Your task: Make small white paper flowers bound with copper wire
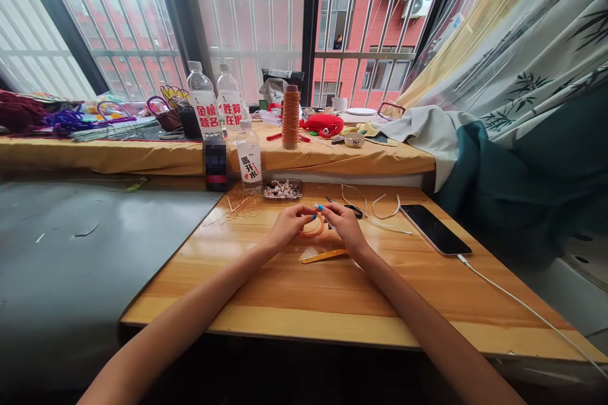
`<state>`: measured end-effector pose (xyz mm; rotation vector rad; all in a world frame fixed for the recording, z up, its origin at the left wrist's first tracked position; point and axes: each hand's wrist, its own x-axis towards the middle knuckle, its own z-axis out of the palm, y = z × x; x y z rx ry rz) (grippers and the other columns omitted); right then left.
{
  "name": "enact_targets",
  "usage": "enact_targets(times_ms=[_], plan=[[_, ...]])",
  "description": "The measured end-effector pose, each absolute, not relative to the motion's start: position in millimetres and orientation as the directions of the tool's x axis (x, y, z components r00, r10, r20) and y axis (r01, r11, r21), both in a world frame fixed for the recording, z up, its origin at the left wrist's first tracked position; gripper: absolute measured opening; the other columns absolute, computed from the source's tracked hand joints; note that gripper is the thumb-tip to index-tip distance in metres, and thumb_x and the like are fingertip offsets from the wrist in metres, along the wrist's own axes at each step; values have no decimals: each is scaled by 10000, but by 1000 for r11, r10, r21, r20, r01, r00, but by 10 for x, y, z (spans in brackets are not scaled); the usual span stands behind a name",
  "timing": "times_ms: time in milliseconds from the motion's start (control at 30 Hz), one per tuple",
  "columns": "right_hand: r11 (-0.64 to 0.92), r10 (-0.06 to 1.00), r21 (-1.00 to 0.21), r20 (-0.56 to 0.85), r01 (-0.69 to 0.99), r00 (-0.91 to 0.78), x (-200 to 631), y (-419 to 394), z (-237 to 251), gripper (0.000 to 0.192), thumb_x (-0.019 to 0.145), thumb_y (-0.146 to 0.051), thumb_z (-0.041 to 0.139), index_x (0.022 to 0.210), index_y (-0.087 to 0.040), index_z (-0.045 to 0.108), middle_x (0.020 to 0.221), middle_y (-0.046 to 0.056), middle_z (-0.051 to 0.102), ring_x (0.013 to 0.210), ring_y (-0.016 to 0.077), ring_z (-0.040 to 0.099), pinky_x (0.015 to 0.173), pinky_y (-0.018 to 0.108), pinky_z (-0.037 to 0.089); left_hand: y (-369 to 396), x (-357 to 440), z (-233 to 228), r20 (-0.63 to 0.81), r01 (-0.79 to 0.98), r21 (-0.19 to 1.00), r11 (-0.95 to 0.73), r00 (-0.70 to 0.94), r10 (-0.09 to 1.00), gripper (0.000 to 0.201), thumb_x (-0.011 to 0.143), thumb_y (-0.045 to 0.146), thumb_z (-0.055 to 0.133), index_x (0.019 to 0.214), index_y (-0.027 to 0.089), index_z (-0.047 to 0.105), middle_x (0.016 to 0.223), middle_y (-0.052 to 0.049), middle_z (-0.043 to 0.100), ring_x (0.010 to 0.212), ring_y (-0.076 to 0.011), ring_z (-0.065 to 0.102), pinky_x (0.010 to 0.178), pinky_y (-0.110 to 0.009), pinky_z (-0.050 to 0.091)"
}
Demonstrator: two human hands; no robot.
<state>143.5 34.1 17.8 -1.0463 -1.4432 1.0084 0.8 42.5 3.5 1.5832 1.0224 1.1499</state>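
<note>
Both my hands meet over the middle of a wooden table (266, 291). My left hand (288, 223) and my right hand (342, 221) pinch a small coil of orange cord (312, 228) between their fingertips, just above the tabletop. A small pale piece sits at the fingertips where they meet; I cannot tell what it is. A yellow flat stick (324, 256) lies on the table just below my right hand. Black scissors (350, 207) lie partly hidden behind my right hand.
A water bottle (249, 163) and a clear tray of small pieces (282, 189) stand behind my hands. A phone (435, 228) with a white cable (522, 307) lies right. White cord loops (382, 210) lie beside it. An orange thread spool (291, 116) and clutter crowd the windowsill.
</note>
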Motion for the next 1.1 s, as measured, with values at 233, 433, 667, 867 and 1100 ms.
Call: enact_targets(times_ms=[233, 433, 667, 867, 1100], plan=[[267, 963, -957, 261, 115, -65, 1433, 338, 177, 295, 635, -427, 563, 685, -139, 605, 555, -16, 479, 513, 89, 389, 458, 216, 305, 421, 3, 28, 241, 161, 950, -268, 170, 956, 195, 659, 249, 531, 803, 135, 599, 655, 9, 550, 468, -44, 360, 439, -169, 287], [268, 963, -951, 269, 155, -16, 1441, 360, 148, 313, 645, -428, 553, 720, -130, 612, 576, -7, 491, 524, 91, 398, 471, 216, 321, 378, 9, 55, 233, 168, 950, -262, 175, 957, 227, 669, 225, 504, 849, 127, 603, 721, -16, 577, 458, -41, 352, 427, -171, 278], [237, 971, -968, 238, 84, -2, 1435, 363, 143, 318, 617, -429, 577, 705, -124, 606, 582, -3, 495, 520, 91, 397, 470, 218, 322, 377, 30, 56, 217, 114, 964, -242, 193, 957, 234, 673, 279, 526, 841, 129, 592, 669, -2, 567, 440, -40, 368, 421, -170, 281], [229, 973, -971, 227, 61, -43, 1425, 355, 150, 322, 613, -437, 582, 701, -128, 611, 573, -9, 489, 509, 83, 378, 456, 210, 310, 385, 37, 72, 90, 0, 996, -93, 233, 968, 329, 688, 423, 496, 723, 113, 601, 677, -16, 584, 389, -27, 345, 374, -180, 212], [221, 973, -974, 216, 56, -79, 1413, 337, 153, 298, 628, -413, 573, 699, -125, 606, 595, -2, 501, 518, 81, 385, 466, 209, 314, 370, 49, 82, 27, -31, 999, -19, 271, 962, 269, 621, 392, 586, 667, 128, 596, 597, 17, 561, 380, -20, 341, 381, -183, 205]])
